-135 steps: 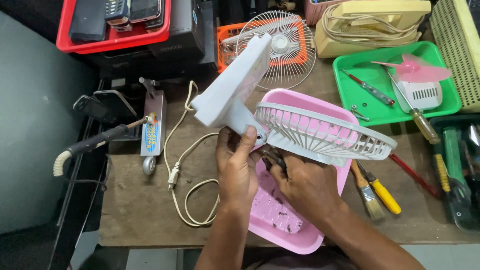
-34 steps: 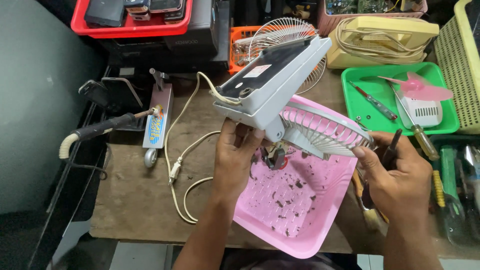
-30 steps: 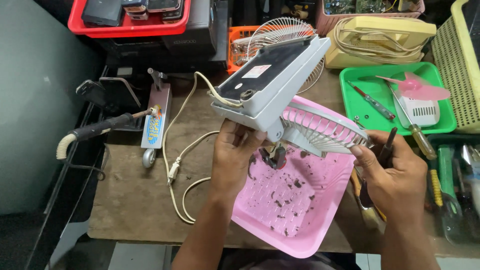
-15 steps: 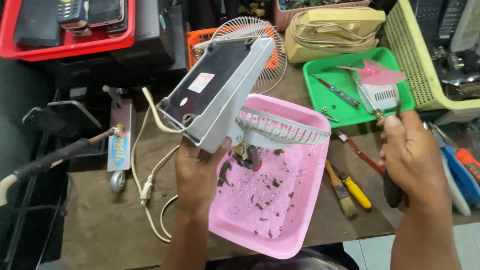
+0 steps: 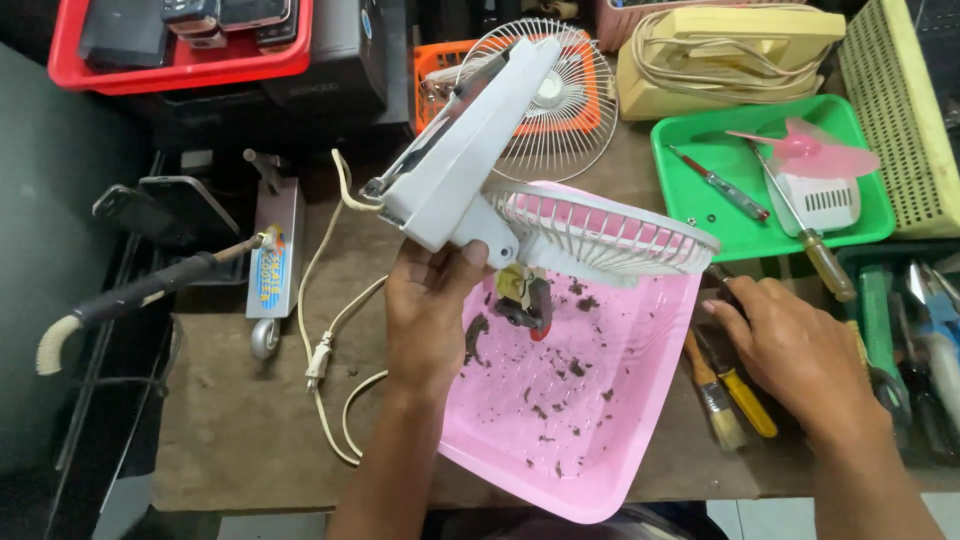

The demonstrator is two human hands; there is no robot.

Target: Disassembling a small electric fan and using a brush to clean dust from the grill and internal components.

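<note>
My left hand point(image 5: 428, 312) grips the neck of a small white fan point(image 5: 462, 168) and holds it tilted over a pink tray point(image 5: 640, 440). The fan's white grille point(image 5: 604, 234) faces down, and its bare motor point(image 5: 522, 300) hangs under it. Dark crumbs of dirt lie scattered in the tray. My right hand point(image 5: 800, 352) rests palm down on tools right of the tray, beside a brush point(image 5: 716, 404) and a yellow-handled screwdriver point(image 5: 748, 398). A dark tool end point(image 5: 718, 274) sticks out from under its fingers; whether they grip it is unclear.
The fan's cord and plug point(image 5: 318, 358) trail left across the wooden bench. A green tray point(image 5: 700, 215) holds a pink fan blade point(image 5: 812, 154) and screwdrivers. A loose round grille point(image 5: 568, 110) leans on an orange basket. A soldering iron point(image 5: 140, 292) sits at the left.
My right hand has come down from beside the grille onto the tools right of the tray. The fan's base has tipped further upward in my left hand.
</note>
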